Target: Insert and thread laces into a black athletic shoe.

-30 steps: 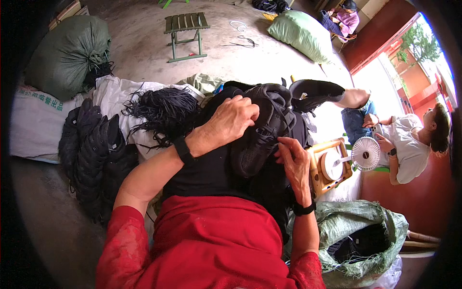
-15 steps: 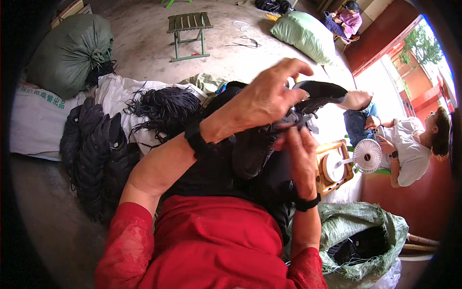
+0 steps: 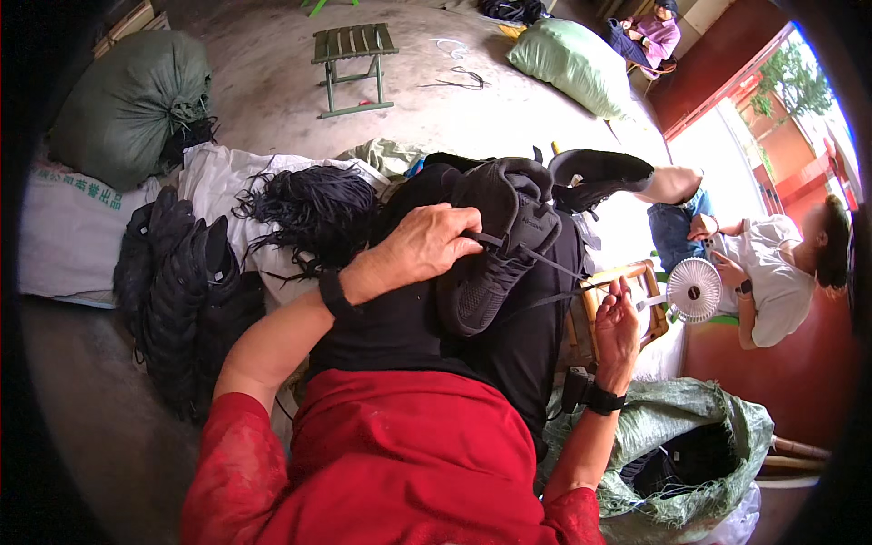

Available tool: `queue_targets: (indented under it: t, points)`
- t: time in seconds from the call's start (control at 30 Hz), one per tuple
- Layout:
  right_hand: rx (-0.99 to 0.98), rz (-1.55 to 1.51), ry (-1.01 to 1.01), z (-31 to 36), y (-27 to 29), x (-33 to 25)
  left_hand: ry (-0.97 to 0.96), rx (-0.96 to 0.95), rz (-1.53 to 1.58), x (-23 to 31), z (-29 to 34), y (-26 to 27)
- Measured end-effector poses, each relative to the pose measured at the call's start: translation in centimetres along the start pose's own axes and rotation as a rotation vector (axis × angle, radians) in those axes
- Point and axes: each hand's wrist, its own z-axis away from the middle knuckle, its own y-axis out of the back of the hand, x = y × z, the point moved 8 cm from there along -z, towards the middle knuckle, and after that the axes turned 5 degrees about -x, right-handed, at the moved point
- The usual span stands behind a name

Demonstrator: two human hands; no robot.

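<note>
A black lace-up shoe (image 3: 479,295) rests on my lap with its toe toward me and its tongue (image 3: 534,225) showing. My left hand (image 3: 425,243) is at the shoe's left side, fingers pinched on a short stretch of dark shoelace near the eyelets. Out to the right, my right hand (image 3: 619,329) is raised with its fingertips closed on the lace. Between the shoe and that hand, the shoelace (image 3: 556,298) runs in two strands. Another black shoe (image 3: 604,173) lies just beyond, at the right.
Black shoes (image 3: 173,300) are stacked at the left, beside a heap of black laces (image 3: 313,204) on white cloth. A small fan (image 3: 693,291) stands at the right near a seated person (image 3: 772,282). An opened woven sack (image 3: 672,400) is at the lower right; a folding stool (image 3: 354,45) stands farther off.
My hands were together over the shoe and have drawn apart. The left moved back to the left and down, the right moved right and down, with lace now stretched out toward it.
</note>
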Motion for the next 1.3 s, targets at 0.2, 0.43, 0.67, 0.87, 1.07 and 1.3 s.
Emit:
queue_targets:
  t: [0.2,0.43,0.67,0.87,1.07,1.3]
  points:
    - [0.376,1.308,0.429,3.1,-4.0,-3.8,0.208,-0.286,0.565,0.7,-1.3,1.1]
    - [-0.306,1.359,0.271,1.7,-16.3,5.9,-0.021,-0.205,0.531,4.7,-5.5,1.8]
    - [-0.291,1.669,0.351,2.1,-16.9,7.6,-0.023,-0.089,0.714,5.2,-10.0,4.0]
    - [-0.334,1.688,0.313,2.0,-16.4,7.6,-0.138,-0.099,0.767,4.6,-10.0,4.1]
    - [-0.386,1.561,0.319,1.5,-15.4,5.8,-0.236,0.122,-0.181,1.8,-6.9,4.0]
    - [-0.349,1.525,0.455,1.2,-16.1,4.1,-0.215,0.062,-0.096,0.8,-5.0,0.3]
